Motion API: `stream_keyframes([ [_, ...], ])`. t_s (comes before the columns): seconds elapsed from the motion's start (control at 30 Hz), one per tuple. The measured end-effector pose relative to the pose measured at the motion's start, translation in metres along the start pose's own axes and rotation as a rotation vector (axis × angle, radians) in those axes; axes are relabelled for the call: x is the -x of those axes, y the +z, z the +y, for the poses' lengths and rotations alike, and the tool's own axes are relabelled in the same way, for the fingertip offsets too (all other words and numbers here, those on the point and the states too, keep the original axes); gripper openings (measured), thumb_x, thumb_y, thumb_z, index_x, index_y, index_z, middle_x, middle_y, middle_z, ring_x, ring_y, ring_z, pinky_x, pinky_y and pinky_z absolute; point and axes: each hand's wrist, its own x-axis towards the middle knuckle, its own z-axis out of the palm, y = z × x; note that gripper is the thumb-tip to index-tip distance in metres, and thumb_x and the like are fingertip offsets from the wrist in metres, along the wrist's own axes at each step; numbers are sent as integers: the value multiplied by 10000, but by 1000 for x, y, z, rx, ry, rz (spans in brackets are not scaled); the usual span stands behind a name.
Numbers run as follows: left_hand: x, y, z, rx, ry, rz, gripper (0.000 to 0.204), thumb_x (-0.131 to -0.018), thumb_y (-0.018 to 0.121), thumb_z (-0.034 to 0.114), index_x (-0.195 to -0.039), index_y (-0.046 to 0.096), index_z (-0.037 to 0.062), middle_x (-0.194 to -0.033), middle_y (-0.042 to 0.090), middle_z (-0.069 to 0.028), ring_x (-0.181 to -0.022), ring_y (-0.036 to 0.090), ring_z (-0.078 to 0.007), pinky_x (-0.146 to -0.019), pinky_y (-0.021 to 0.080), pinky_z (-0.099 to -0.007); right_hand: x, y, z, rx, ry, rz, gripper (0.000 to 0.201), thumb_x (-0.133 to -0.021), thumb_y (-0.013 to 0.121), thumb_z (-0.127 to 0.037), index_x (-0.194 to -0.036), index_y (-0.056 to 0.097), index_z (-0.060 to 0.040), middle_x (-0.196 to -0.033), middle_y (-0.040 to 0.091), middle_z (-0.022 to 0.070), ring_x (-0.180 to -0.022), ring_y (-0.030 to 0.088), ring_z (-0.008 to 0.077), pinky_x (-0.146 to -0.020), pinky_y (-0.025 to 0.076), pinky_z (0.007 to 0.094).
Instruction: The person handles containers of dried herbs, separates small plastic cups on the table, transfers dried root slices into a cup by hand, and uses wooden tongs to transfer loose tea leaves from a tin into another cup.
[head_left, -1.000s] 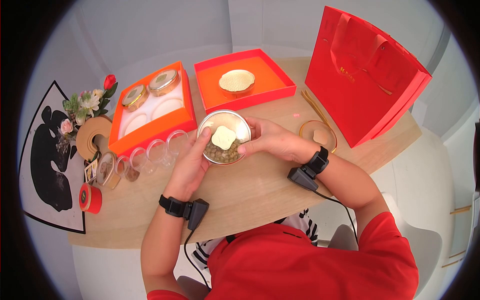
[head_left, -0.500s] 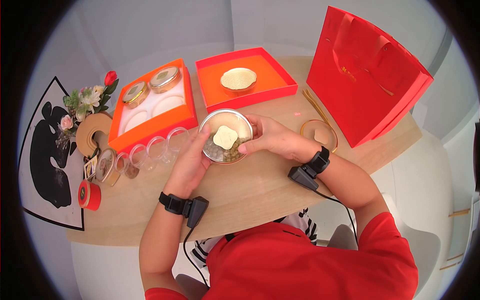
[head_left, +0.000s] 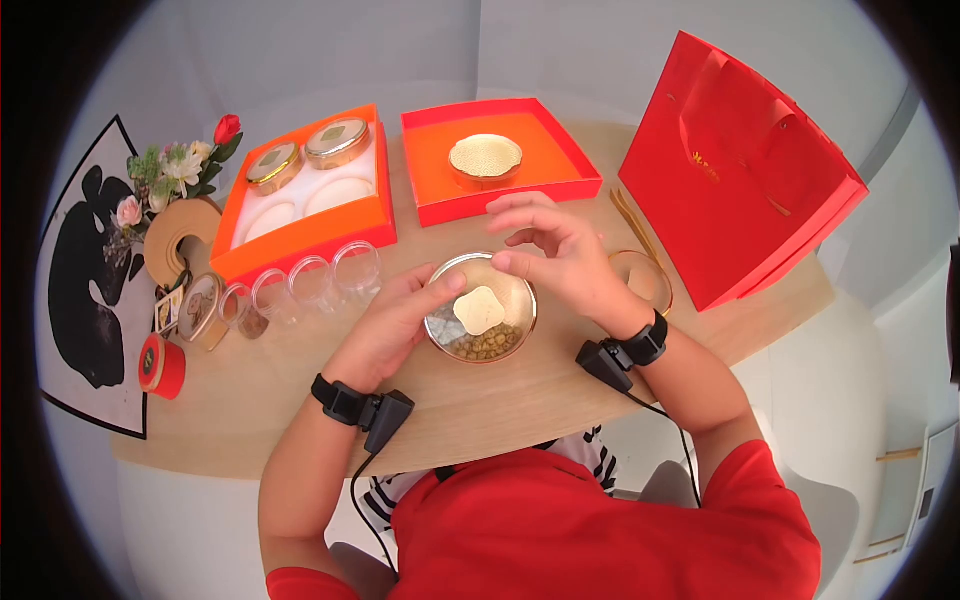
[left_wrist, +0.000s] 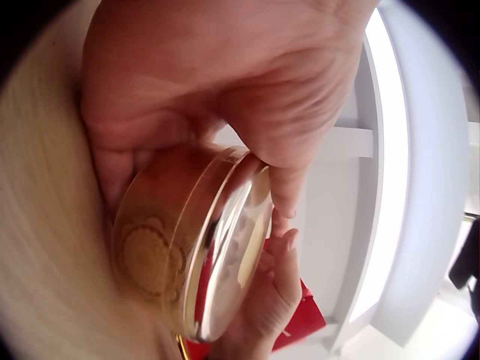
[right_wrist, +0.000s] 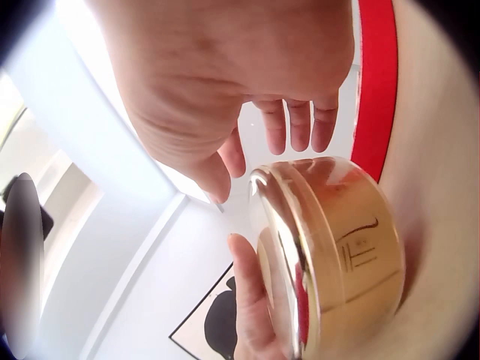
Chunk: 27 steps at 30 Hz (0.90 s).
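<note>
**Freed on the right, gripped on the left**

Has just let the right hand (head_left: 572, 258) come off the jar (head_left: 512, 305), held half a second ago in both hands. Take the red box lid (head_left: 455, 208) as landmark. See the jar in front of it, on the person's side, farther from it than in the previous head view. Seems, from the right wrist view, to rest on the tabletop (right_wrist: 442, 195); shows golden-brown pieces (head_left: 490, 346) through the see-through top.

Find the left hand (head_left: 390, 320) still clamped on the jar, pressing the rim with the thumb and wrapping the side with the fingers. Find the right hand between the jar and the red box lid, bent loosely at the fingers, holding nothing and, in the right wrist view, apart from the jar.

Notice no clear shift in the orange box (head_left: 340, 235) left of the red box lid, or in the red bag (head_left: 740, 170) right of it.

Read this as the likely end of the two-handed hold, leaving the steadying to the left hand alone. Cannot tell whether the top was tightened or loosened; looks seated all round.
</note>
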Motion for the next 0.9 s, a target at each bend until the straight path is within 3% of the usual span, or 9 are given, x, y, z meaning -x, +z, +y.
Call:
stream_keyframes([
  [0.07,1,3,1,5,9,-4,569,-1045,756,427,-1406,626,6,-1287,717,-61,-1182,693,-126,-1006,567,-308,5,4,-10,158,-109,-47,270,-943,816,-31,-1210,803,-67,-1467,616,95,-1344,593,217,-1103,503,388],
  [0.17,2,4,2,-3,10,-6,573,-1039,769,415,-1408,623,3,-1289,715,-61,-1179,693,-124,-1005,570,-315,7,13,-11,198,-154,-65,215,-919,836,-36,-1129,848,-80,-1464,622,104,-1310,604,211,-1078,512,388],
  [0.27,0,3,1,-3,5,-11,571,-1039,770,406,-1417,619,6,-1299,714,-61,-1171,699,-122,-992,581,-320,7,15,-13,218,-139,-77,235,-905,842,-30,-1132,858,-88,-1452,634,98,-1241,629,204,-1036,528,377],
  [0.5,2,8,6,2,-5,-1,565,-1046,763,386,-1435,611,5,-1302,719,-67,-1160,711,-119,-962,600,-313,8,15,-13,188,-88,-69,200,-915,848,-85,-1109,870,-131,-1363,676,76,-1276,619,234,-1049,512,381],
  [0.9,0,8,4,-30,8,-11,569,-1033,778,390,-1401,625,-16,-1276,728,-84,-1170,701,-124,-970,582,-309,8,17,-13,186,-65,-69,103,-922,822,-74,-1020,826,-42,-1346,689,77,-1225,647,206,-963,534,344],
])
